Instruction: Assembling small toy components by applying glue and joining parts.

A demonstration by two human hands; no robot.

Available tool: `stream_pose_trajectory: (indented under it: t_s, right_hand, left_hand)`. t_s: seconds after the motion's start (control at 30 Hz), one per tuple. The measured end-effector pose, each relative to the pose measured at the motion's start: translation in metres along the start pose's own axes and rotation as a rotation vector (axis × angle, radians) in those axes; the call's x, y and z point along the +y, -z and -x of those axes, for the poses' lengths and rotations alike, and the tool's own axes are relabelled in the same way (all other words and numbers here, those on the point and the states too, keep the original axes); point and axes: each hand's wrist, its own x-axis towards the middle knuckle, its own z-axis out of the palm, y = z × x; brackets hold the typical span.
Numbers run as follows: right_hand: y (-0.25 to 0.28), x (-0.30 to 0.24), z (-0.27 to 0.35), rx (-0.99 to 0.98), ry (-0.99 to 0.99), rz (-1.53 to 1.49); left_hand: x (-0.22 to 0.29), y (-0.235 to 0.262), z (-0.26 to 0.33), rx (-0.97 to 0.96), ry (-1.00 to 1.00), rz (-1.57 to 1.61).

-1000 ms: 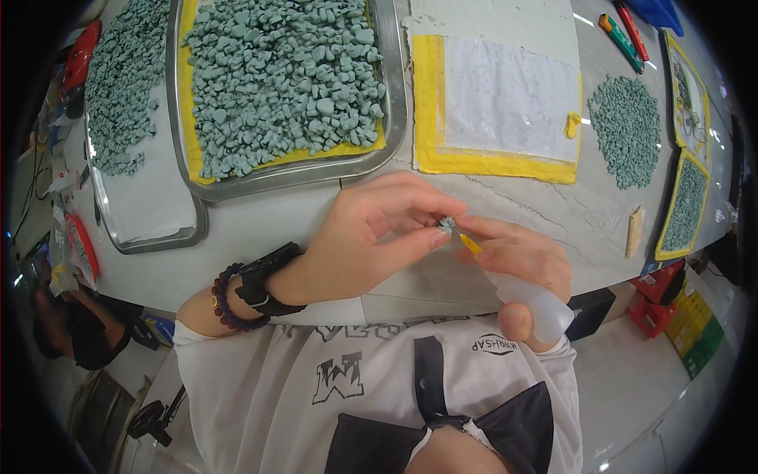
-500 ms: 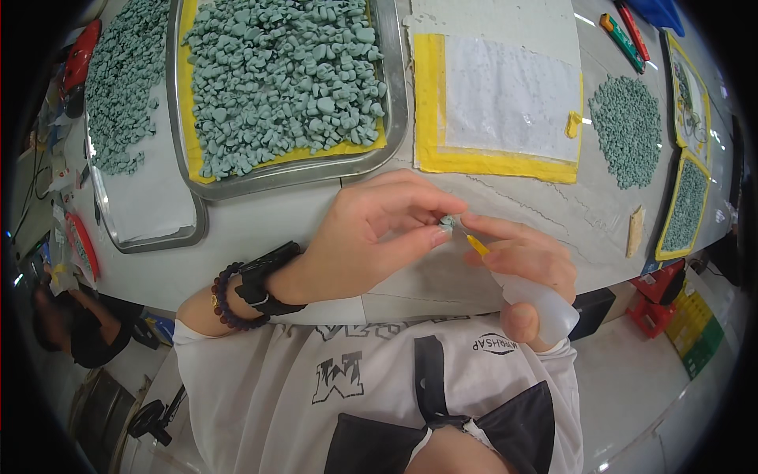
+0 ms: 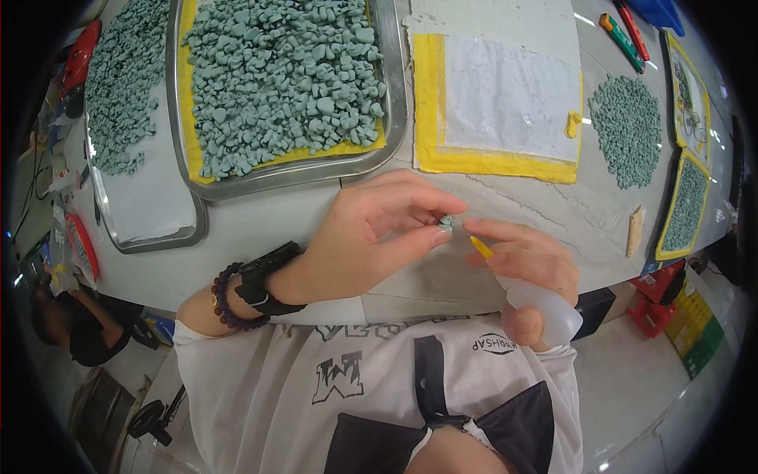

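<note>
Between the thumb and fingers of my left hand (image 3: 375, 229) is a tiny grey-green moulded piece (image 3: 447, 221), too small to make out in detail. Closed around a translucent white squeeze bottle (image 3: 557, 312) is my right hand (image 3: 533, 261). The bottle's yellow nozzle (image 3: 481, 246) points up and left toward the piece, a short gap away from it. My right index finger reaches close to the piece. Both hands are over the near part of the table.
A steel tray (image 3: 292, 183) full of larger grey-green pieces stands beyond my left hand, with another tray (image 3: 150, 243) left of it. Ahead lies a yellow-edged white board (image 3: 505, 99). To the right are a pile of small pieces (image 3: 625, 130), a cutter (image 3: 622, 43) and a wooden stick (image 3: 635, 231).
My right hand and the bottle have shifted slightly right and down, so the nozzle is a little farther from the piece. My left hand has stayed in place, still holding the piece.
</note>
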Motion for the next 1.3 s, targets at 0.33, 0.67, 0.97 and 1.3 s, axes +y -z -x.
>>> stream_pose_trajectory:
  t_s: [0.33, 0.67, 0.97, 1.3]
  right_hand:
    - [0.007, -0.008, -0.002, -0.078, -0.051, 0.054]
    - [0.034, 0.007, -0.009, -0.245, 0.135, 0.833]
    - [0.109, 0.016, -0.044, 0.156, -0.074, 1.064]
    - [0.103, 0.025, -0.054, 0.040, 0.073, 1.379]
  left_hand:
    - [0.001, -0.003, -0.005, -0.024, -0.024, 0.044]
    - [0.004, -0.005, -0.002, 0.099, 0.120, 0.255]
    - [0.002, -0.002, -0.005, 0.037, 0.022, 0.129]
    - [0.003, -0.002, -0.005, 0.044, 0.028, 0.127]
